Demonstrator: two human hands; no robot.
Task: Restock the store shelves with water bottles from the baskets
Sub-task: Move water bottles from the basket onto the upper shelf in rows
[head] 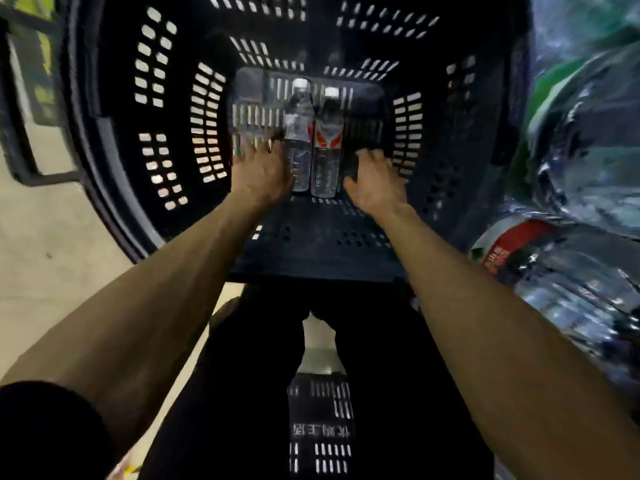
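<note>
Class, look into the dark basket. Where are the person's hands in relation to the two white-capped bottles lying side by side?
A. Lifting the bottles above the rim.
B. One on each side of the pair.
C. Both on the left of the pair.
B: the left hand is beside the left bottle and the right hand is to the right of the red-labelled bottle, both bottles lying low inside the basket.

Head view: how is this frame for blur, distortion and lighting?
Head view: wide-angle distortion bows the basket walls; its inside is dim, with light through the slots; the wrapped packs at right are blur-smeared; the two bottles, left hand and right hand are soft but readable.
</note>
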